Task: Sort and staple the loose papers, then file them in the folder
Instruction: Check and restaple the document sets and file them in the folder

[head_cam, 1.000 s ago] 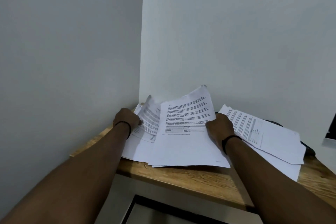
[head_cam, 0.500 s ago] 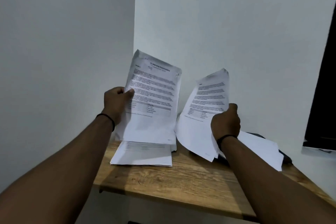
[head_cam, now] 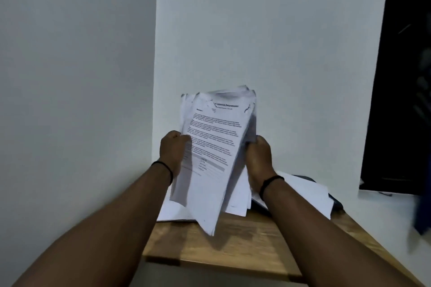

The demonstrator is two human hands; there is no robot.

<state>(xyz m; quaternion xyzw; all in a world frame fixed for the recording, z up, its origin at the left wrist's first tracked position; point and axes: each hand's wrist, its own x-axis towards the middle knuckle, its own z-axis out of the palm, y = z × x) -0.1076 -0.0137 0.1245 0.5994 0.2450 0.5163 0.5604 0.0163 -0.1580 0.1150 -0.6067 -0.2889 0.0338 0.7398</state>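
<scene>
I hold a bundle of printed white sheets (head_cam: pixel 214 147) upright above the wooden table (head_cam: pixel 233 244). My left hand (head_cam: pixel 173 151) grips the bundle's left edge and my right hand (head_cam: pixel 258 158) grips its right edge. The front page shows a heading, paragraphs and a small table. More loose papers (head_cam: pixel 307 193) lie flat on the table behind and to the right. A dark flat object (head_cam: pixel 335 202), perhaps the folder, pokes out from under those papers at the right. No stapler shows.
The table stands in a corner between a grey wall on the left and a white wall behind. A dark window or screen (head_cam: pixel 405 77) fills the upper right. A blurred dark blue object (head_cam: pixel 423 212) sits at the right edge.
Half a second ago each hand held a separate sheaf, apart. Now the two sheaves are brought together into one bundle between both hands. One second ago the sheets lay on the table.
</scene>
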